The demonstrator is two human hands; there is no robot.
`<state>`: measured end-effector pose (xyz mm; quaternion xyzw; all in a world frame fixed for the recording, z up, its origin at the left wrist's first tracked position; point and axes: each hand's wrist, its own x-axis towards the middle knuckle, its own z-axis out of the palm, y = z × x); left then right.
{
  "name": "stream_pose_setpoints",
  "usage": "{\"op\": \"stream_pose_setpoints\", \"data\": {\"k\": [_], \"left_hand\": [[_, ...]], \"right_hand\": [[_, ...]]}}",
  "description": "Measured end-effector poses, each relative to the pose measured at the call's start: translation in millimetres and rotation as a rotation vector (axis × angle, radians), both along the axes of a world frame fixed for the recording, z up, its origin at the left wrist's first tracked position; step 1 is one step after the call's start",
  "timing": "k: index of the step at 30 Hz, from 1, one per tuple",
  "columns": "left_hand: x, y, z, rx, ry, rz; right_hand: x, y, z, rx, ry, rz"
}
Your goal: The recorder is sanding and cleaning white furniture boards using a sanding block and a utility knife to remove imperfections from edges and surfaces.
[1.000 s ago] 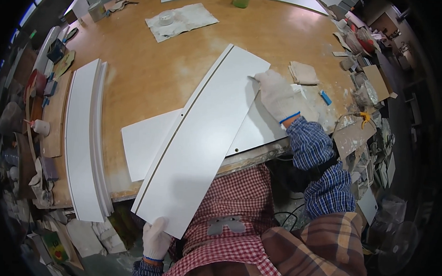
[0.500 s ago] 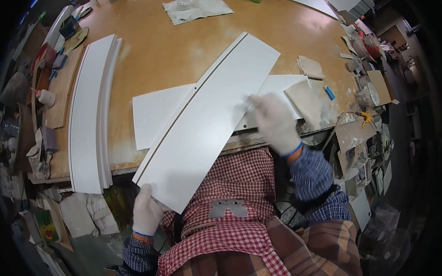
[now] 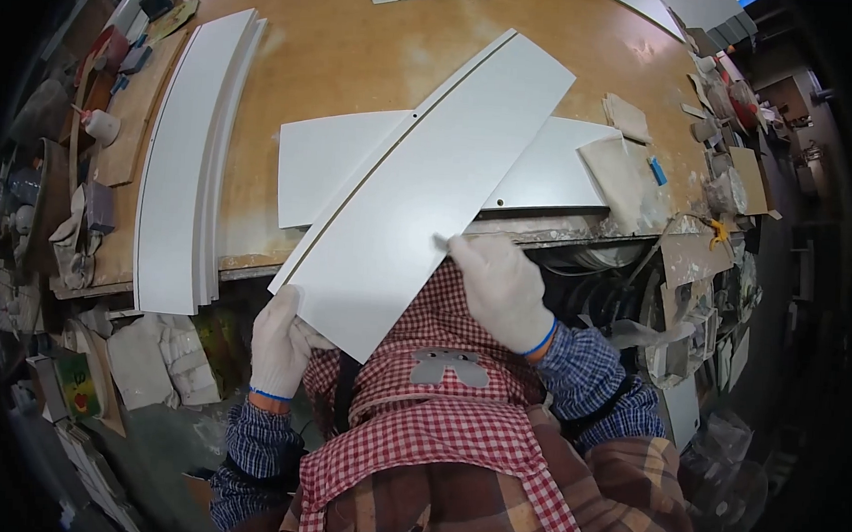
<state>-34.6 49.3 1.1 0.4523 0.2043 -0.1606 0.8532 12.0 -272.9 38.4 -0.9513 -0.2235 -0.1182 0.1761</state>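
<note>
A long white panel (image 3: 420,180) with a dark groove along one edge lies slantwise, its near end jutting past the table edge toward me. My left hand (image 3: 282,343), in a white knit glove, grips the near left corner of this panel. My right hand (image 3: 501,290), gloved too, is closed at the panel's right edge. From its fingertips pokes a small greyish thing, too blurred to name, against the edge. Beneath the slanted panel, a second white panel (image 3: 554,167) lies crosswise along the table's front edge, its middle hidden.
Several white panels (image 3: 185,170) are stacked at the table's left. Right of the crosswise panel lie a beige cloth (image 3: 620,184), a folded cloth (image 3: 626,118) and a blue block (image 3: 658,172). A white squeeze bottle (image 3: 99,126) stands among clutter at the far left.
My right hand has come nearer and slightly left along the panel's right edge. The view has tilted, so the table sits higher in the picture. My left hand keeps its corner grip.
</note>
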Motion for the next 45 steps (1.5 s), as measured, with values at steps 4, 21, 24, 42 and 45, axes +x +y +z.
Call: {"op": "stream_pose_setpoints", "data": {"k": [4, 21, 24, 42, 45], "left_hand": [[2.3, -12.4, 3.3, 0.04, -0.008, 0.001], [32.2, -70.7, 17.2, -0.1, -0.111, -0.035], [34.1, -68.3, 12.5, -0.097, -0.119, -0.068], [32.3, -68.8, 9.7, -0.106, -0.077, -0.078], [31.8, -70.4, 9.9, -0.119, -0.067, -0.075]], "right_hand": [[-29.1, 13.1, 15.1, 0.102, 0.27, 0.285], [-51.2, 16.4, 5.1, 0.031, 0.251, 0.148], [-65.1, 25.7, 21.1, 0.159, 0.31, 0.41], [-8.5, 5.0, 34.7, -0.007, 0.094, -0.002], [-7.2, 10.8, 25.2, 0.019, 0.016, 0.041]]}}
